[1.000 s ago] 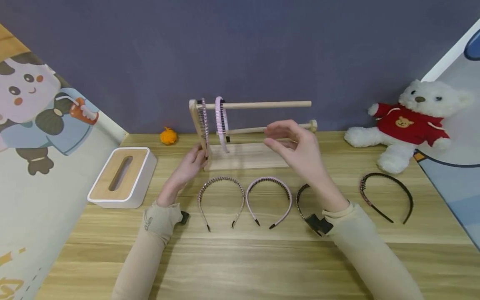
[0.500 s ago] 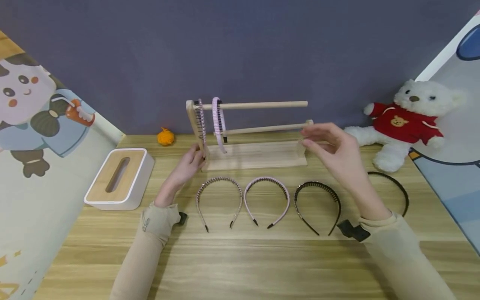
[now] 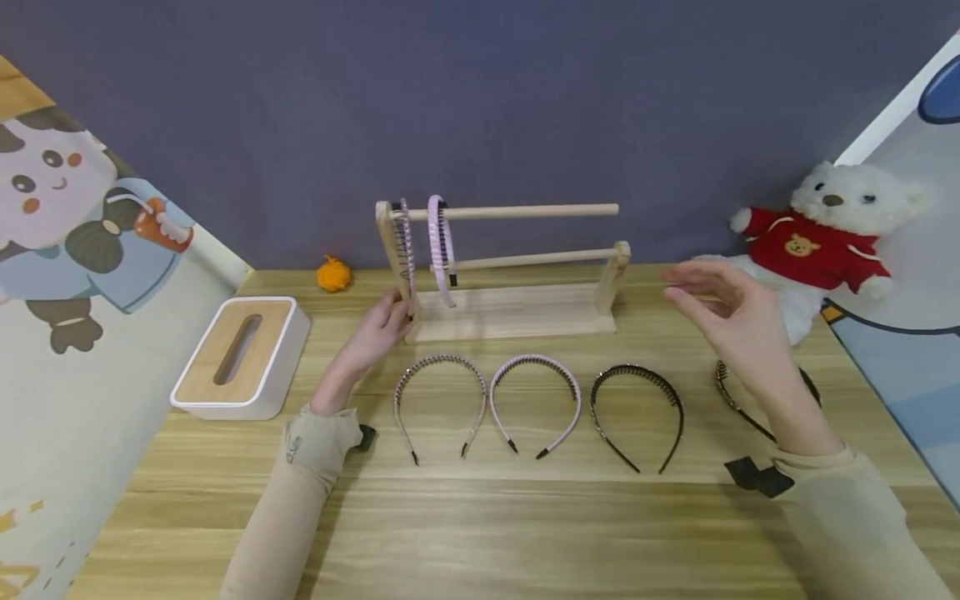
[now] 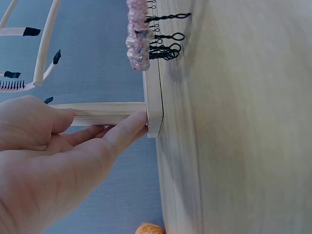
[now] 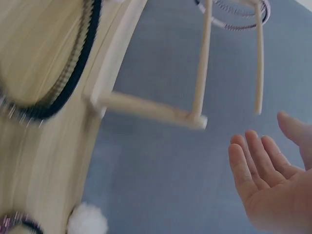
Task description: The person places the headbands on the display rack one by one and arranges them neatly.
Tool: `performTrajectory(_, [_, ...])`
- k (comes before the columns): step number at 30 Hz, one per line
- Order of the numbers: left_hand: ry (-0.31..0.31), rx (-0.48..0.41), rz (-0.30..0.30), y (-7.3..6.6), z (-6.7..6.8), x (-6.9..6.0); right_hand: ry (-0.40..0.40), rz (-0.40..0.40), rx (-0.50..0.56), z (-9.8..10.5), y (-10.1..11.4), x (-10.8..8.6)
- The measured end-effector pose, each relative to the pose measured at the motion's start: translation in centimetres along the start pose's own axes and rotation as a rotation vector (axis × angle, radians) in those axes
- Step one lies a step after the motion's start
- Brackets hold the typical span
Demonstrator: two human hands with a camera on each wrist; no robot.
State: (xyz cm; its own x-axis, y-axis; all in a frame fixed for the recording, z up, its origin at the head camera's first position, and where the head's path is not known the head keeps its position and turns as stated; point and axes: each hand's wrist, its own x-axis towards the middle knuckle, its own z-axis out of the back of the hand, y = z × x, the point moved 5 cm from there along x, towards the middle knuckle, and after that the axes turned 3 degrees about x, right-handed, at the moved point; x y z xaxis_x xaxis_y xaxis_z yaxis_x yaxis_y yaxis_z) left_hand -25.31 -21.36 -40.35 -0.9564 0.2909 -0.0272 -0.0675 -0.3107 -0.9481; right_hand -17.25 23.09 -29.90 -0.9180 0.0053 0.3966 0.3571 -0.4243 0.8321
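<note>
A wooden rack [image 3: 517,310] with two horizontal rods stands at the back of the table. On its left end hang a beaded pinkish headband [image 3: 406,246] and a pink wrapped headband [image 3: 436,242]. My left hand [image 3: 375,329] holds the rack's left upright; in the left wrist view, thumb and fingers lie around that post [image 4: 109,111]. Off the rack's right side, in the air, is my right hand [image 3: 738,321], its fingers relaxed and nothing in them. Below the rack lie a beaded headband [image 3: 440,358], a lilac headband [image 3: 535,358] and a black headband [image 3: 678,408].
Another dark headband [image 3: 723,383] lies at the right, partly hidden by my right hand. Behind it sits a white teddy bear [image 3: 810,242] in a red top. At left are a tissue box [image 3: 281,367] and a small orange ball [image 3: 333,274]. A dark wall rises behind.
My right hand has moved rightward, from in front of the rack, past its right upright, to beyond it. My left hand keeps its place on the left upright. The black headband is uncovered.
</note>
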Motion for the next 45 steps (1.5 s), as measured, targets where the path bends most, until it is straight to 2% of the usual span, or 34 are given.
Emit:
performTrajectory(9, [-0.002, 0.0, 0.006, -0.2, 0.0, 0.0, -0.051, -0.014, -0.129, 3.7, -3.0, -0.6])
performTrajectory(17, [0.012, -0.007, 0.014, -0.1, 0.0, 0.0, -0.048, -0.029, -0.313, 6.1, -5.7, -1.6])
performTrajectory(22, [0.022, -0.008, 0.017, -0.1, 0.0, 0.0, -0.039, -0.032, -0.352, 7.6, -7.9, -2.2])
performTrajectory(30, [0.02, 0.01, 0.014, 0.0, 0.1, 0.0, 0.016, -0.042, -0.372, 9.3, -11.3, -3.0])
performTrajectory(40, [0.032, -0.02, 0.017, -0.1, 0.1, -0.1, 0.073, -0.132, -0.533, 11.1, -14.4, -4.0])
performTrajectory(45, [0.027, -0.016, 0.019, -0.1, 0.1, 0.0, 0.105, -0.153, -0.557, 11.3, -15.2, -4.3])
